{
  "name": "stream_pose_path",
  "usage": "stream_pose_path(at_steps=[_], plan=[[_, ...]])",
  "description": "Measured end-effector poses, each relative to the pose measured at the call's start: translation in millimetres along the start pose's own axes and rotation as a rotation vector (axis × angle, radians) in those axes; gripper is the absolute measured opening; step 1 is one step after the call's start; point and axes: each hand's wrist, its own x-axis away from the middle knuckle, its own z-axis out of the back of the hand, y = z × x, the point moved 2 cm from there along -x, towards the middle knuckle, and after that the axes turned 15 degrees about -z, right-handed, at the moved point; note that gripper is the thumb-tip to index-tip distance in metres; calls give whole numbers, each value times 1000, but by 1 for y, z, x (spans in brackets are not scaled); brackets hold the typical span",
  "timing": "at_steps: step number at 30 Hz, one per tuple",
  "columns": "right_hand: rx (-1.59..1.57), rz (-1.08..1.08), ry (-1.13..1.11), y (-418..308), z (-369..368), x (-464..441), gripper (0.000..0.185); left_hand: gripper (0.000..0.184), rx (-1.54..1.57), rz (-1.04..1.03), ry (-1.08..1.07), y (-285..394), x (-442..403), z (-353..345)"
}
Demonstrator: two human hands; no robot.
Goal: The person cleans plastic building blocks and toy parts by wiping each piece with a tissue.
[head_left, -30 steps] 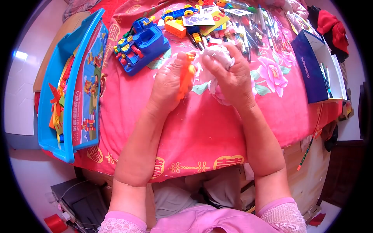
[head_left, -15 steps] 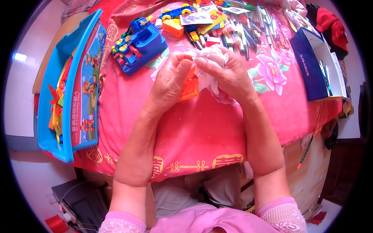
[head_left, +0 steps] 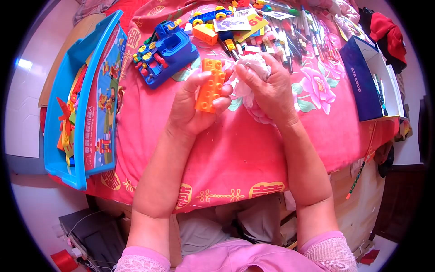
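An orange studded brick (head_left: pixel 210 90) is held upright in my left hand (head_left: pixel 192 106), thumb on one side and fingertips on the other, its studs facing up toward me. My right hand (head_left: pixel 274 93) is closed around a crumpled white cloth (head_left: pixel 256 65), just right of the brick. The cloth and the brick are apart. Beyond my left hand stands a blue toy block (head_left: pixel 170 50) with small coloured parts on it. Behind both hands lie another orange brick (head_left: pixel 205 34), a blue toy car base (head_left: pixel 210 16) and a picture card (head_left: pixel 232 23).
At the left, a blue bin (head_left: pixel 81 136) holds coloured toy pieces. Many pens and markers (head_left: pixel 290 38) are spread at the back. A dark blue box (head_left: pixel 362 84) with pens inside stands at the right. Everything rests on a red floral cloth (head_left: pixel 235 158).
My left hand has opened out and turned, so the orange brick's studded face now shows. The white cloth in my right hand has moved slightly away from my left hand.
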Motion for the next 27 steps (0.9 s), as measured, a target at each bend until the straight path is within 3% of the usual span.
stream_pose_path(at_steps=[6,9,12,20,22,25,27], plan=[[-45,15,33,-1,-2,2,24,28,135,-74,192,0,0,-2],[-8,27,23,-1,-1,2,24,27,132,-167,160,-1,-1,2],[41,39,-35,2,0,0,24,26,-360,-327,208,-1,1,1],[71,16,-490,4,-13,12,19,26,-304,-343,200,2,-2,3],[43,-24,-469,6,-15,11,18,27,-288,-393,216,5,-4,11],[-49,-100,-413,2,-15,12,19,29,-554,-473,142,-2,-2,5],[-57,-91,-364,-3,-13,10,19,28,-620,-539,202,-8,-4,0]])
